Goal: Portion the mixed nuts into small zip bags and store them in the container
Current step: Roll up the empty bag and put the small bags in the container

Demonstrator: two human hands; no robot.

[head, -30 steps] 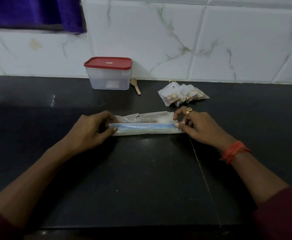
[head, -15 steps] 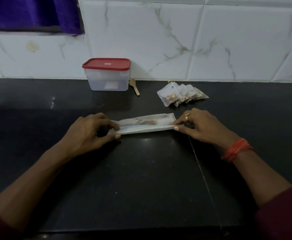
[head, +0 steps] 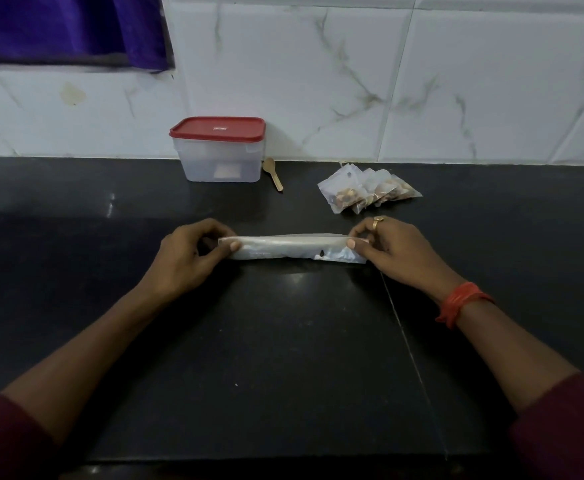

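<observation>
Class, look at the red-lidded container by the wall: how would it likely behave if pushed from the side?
Probably light: the container looks nearly empty through its translucent walls. It would likely slide rather than tip, being squat on the glossy counter. Its lid seems pressed on, so it should stay shut.

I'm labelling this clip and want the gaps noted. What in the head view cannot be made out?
1. Head view: what the rolled bag holds; its folded plastic hides all but a dark speck.
2. Head view: whether the container holds anything; frosted walls and the red lid hide it.
3. Head view: how many small zip bags; they overlap in a pile.
</observation>
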